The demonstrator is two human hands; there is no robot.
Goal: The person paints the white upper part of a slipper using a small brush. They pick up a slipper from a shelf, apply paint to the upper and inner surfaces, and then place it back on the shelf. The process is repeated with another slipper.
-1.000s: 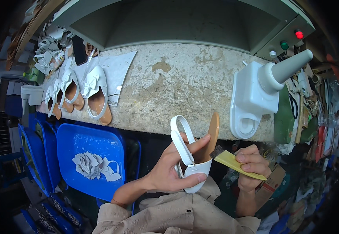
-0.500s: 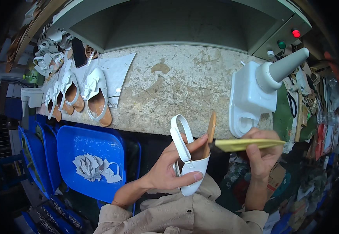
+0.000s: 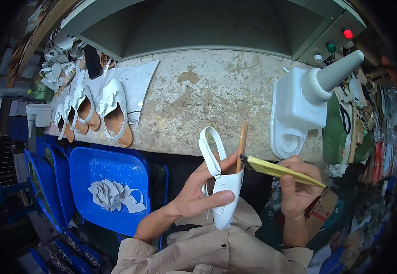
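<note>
My left hand is closed around a white sandal, thumb on the outside of the upper and forefinger against the tan sole. The sandal is held toe down and edge-on, its ankle strap standing up in a loop. In my right hand, pinched between thumb and fingers, is a brush with a flat yellow handle. Its short dark bristles touch or nearly touch the sole's edge, close to my left fingertips; contact is hard to tell.
White sandals with bows stand in a row on the worn workbench. A white dispenser with a grey cone is at right. A grey machine housing spans the back. Below left, a blue chair holds white cut pieces.
The brush has tilted, its handle end dropping toward me while the bristle end rises. The sandal has shifted slightly left and turned more edge-on.
</note>
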